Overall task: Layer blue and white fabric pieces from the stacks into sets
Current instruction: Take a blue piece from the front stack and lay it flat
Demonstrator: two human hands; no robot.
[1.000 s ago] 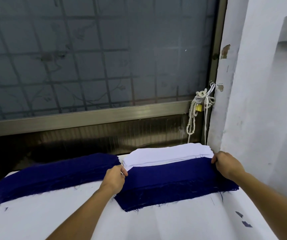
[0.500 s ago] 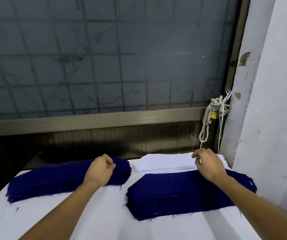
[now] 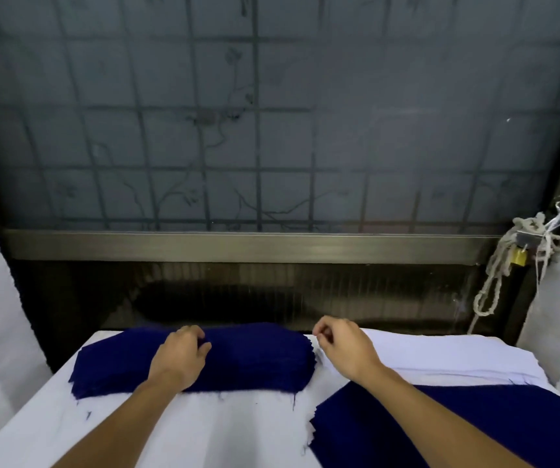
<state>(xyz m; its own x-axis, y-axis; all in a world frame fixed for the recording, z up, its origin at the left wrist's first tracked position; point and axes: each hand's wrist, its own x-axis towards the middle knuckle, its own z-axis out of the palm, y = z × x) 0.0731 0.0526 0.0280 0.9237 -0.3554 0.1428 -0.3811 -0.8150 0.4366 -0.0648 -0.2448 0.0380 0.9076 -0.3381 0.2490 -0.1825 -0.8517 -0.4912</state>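
blue stack (image 3: 255, 359) lies on white table (image 3: 204, 434) before frosted window (image 3: 272, 130).

A garment workshop; cut blue fabric stack (image 3: 255, 359), white fabric stack (image 3: 440, 356), cloth-covered table (image 3: 204, 430).

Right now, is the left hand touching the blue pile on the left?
Touching. The head view shows the left hand resting on top of the blue pile, with its fingers curled against the top cloth and no gap between them.
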